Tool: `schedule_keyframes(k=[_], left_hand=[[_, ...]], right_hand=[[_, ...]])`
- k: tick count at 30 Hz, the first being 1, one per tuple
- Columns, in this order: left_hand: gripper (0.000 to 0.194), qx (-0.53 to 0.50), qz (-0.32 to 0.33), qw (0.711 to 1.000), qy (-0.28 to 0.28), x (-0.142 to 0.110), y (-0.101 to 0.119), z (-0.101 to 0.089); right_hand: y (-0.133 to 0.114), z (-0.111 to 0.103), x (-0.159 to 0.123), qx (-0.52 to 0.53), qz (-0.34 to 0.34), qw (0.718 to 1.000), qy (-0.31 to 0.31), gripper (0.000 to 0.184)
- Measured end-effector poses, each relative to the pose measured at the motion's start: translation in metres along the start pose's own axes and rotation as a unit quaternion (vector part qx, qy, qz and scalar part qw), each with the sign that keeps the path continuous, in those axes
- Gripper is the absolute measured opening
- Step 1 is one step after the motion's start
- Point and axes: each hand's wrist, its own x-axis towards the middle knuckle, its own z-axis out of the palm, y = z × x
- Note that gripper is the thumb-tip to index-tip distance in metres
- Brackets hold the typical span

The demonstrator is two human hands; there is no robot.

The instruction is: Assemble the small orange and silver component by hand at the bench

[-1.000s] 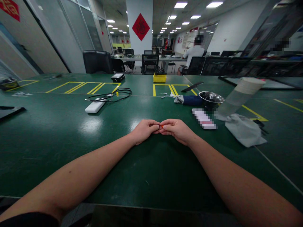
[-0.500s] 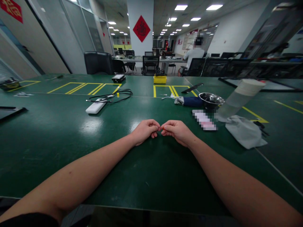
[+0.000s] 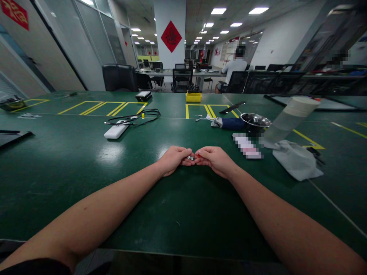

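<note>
Over the green table (image 3: 177, 214), both my hands meet at their fingertips. A small silvery metal piece (image 3: 190, 157) shows between the thumb and fingers of my left hand (image 3: 174, 159); its exact kind is too small to make out. My right hand (image 3: 213, 159) pinches a small orange-red piece (image 3: 198, 156), mostly covered by the thumb and fingers. The two small pieces are close to each other, and I cannot tell whether they touch.
Beyond my left hand lies a white power bank (image 3: 116, 130) with a black cable (image 3: 149, 113). To the right are a blurred-out phone (image 3: 247, 146), a metal bowl (image 3: 255, 121), a tilted translucent bottle (image 3: 286, 122) and a grey pouch (image 3: 296, 160). A person (image 3: 235, 67) sits far behind.
My left thumb and fingers have shifted, and the silvery piece has come into view between them. My right hand keeps its pinch on the orange-red piece. Objects on the table stay put.
</note>
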Motion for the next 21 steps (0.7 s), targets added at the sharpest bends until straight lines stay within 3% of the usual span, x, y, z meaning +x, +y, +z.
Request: schedule_keyframes(k=[5,8,21], left_hand=[[0.030,-0.048,-0.016,0.999,0.019,0.0018,0.0010,-0.0020],[0.031,-0.062,-0.015,0.998,0.018,0.0018,0.0018,-0.0023],[0.035,-0.058,-0.014,0.998,0.007,0.0016,0.0025,-0.0022]], right_hand=[[-0.0035,-0.0009,0.0018,0.081,0.041,0.996,0.020,0.043],[-0.0059,-0.0008,0.0012,0.095,0.053,0.994,0.029,0.050],[-0.0055,-0.0017,-0.0004,0.086,0.043,0.995,0.014,0.041]])
